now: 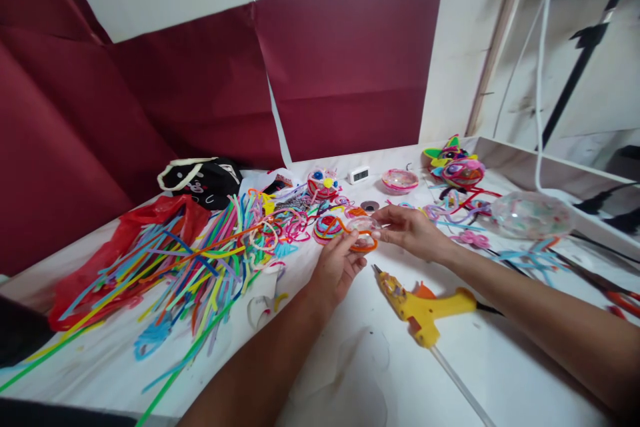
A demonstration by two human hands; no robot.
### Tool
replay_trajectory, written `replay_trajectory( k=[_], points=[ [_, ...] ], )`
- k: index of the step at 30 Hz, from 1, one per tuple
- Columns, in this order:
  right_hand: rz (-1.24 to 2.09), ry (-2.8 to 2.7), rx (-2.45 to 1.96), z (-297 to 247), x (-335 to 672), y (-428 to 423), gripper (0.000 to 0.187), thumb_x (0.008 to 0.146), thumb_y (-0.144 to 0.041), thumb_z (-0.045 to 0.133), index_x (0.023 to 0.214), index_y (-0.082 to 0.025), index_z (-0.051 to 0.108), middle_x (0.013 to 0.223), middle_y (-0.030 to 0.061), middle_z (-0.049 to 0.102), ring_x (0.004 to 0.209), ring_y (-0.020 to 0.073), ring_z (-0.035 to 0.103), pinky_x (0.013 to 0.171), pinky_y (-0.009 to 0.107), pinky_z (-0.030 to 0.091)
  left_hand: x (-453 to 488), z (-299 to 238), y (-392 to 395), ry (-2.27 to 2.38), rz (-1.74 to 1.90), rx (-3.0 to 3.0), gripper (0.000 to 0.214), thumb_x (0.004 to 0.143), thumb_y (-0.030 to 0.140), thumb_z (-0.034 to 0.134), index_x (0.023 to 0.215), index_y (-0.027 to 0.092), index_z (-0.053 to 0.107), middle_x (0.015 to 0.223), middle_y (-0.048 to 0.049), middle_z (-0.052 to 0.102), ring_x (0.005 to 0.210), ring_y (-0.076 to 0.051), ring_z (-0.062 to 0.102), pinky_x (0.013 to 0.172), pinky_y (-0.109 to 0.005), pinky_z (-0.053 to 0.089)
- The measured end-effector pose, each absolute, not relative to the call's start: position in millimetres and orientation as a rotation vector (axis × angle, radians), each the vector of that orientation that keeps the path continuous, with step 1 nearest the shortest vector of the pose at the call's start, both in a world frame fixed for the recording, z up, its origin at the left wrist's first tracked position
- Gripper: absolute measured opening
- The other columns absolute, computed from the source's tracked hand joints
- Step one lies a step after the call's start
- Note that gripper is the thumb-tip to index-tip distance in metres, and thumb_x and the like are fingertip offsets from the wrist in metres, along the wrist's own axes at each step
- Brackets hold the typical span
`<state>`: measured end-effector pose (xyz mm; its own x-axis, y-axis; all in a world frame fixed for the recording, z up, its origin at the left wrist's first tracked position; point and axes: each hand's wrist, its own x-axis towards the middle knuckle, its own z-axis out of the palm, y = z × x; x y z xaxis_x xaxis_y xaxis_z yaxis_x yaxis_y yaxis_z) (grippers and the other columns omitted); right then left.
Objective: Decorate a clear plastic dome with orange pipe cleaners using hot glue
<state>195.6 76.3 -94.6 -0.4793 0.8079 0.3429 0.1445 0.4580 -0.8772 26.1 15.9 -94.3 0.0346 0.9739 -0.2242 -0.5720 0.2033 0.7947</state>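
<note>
Between my hands is a small clear plastic cup-like shell [364, 228] with an orange pipe cleaner [367, 249] bent along its edge. My left hand [339, 263] is closed on the shell's left side, thumb on top, pinching the pipe cleaner. On the other side, my right hand [411, 232] pinches the shell's rim between thumb and fingers. Just behind my left fingers lies a coiled disc of multicoloured pipe cleaners [326, 229]. A yellow glue gun [430, 312] lies below my right forearm, its nozzle toward my hands, with a clear glue stick [463, 387] at its rear.
Loose pipe cleaners [215, 260] spread from a red plastic bag [120, 267] at left. Behind stand a decorated ball [323, 184], a small white clock [359, 175] and a pink-rimmed bowl [400, 181]. At right are a clear plastic dome [533, 215], scissors [613, 292] and cables.
</note>
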Motion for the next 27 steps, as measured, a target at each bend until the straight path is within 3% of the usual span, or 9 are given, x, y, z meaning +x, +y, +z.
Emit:
replay_trajectory(
  k=[5, 12, 20, 27],
  points=[
    [1.198, -1.827, -0.833, -92.0, 196.2, 76.7, 0.04, 0.065, -0.041, 0.074, 0.092, -0.016, 0.059, 0.086, 0.005, 0.065, 0.081, 0.0191, 0.061, 0.072, 0.032, 0.051, 25.9, -93.6, 14.8, 1.014, 1.183, 0.639, 0.021, 0.079, 0.028, 0.063, 0.094, 0.013, 0.059, 0.079, -0.0064, 0.067, 0.059, -0.011, 0.062, 0.047, -0.018, 0.039],
    [1.361, -1.707, -0.868, -89.4, 196.2, 76.1, 0.037, 0.06, -0.037, 0.077, 0.086, -0.016, 0.06, 0.082, 0.0036, 0.065, 0.079, 0.0175, 0.062, 0.074, 0.033, 0.049, 25.5, -93.4, 16.7, 1.06, 1.118, 0.637, 0.021, 0.082, 0.033, 0.056, 0.092, 0.015, 0.058, 0.075, -0.0056, 0.067, 0.053, -0.01, 0.059, 0.044, -0.017, 0.034],
    [1.37, -1.713, -0.868, -90.4, 197.1, 77.4, 0.037, 0.058, -0.035, 0.078, 0.084, -0.017, 0.059, 0.077, 0.0017, 0.065, 0.076, 0.0169, 0.062, 0.071, 0.032, 0.05, 23.9, -93.4, 18.9, 1.146, 1.072, 0.671, 0.029, 0.084, 0.04, 0.048, 0.093, 0.013, 0.057, 0.07, -0.0061, 0.065, 0.047, -0.008, 0.053, 0.04, -0.017, 0.029],
    [1.418, -1.667, -0.899, -84.4, 199.2, 73.9, 0.041, 0.059, -0.037, 0.078, 0.088, -0.016, 0.06, 0.082, 0.0038, 0.066, 0.08, 0.0171, 0.064, 0.076, 0.033, 0.05, 24.5, -91.0, 17.1, 1.139, 1.173, 0.663, 0.027, 0.078, 0.039, 0.059, 0.091, 0.017, 0.052, 0.077, -0.0019, 0.061, 0.046, -0.007, 0.053, 0.04, -0.018, 0.028]
  ],
)
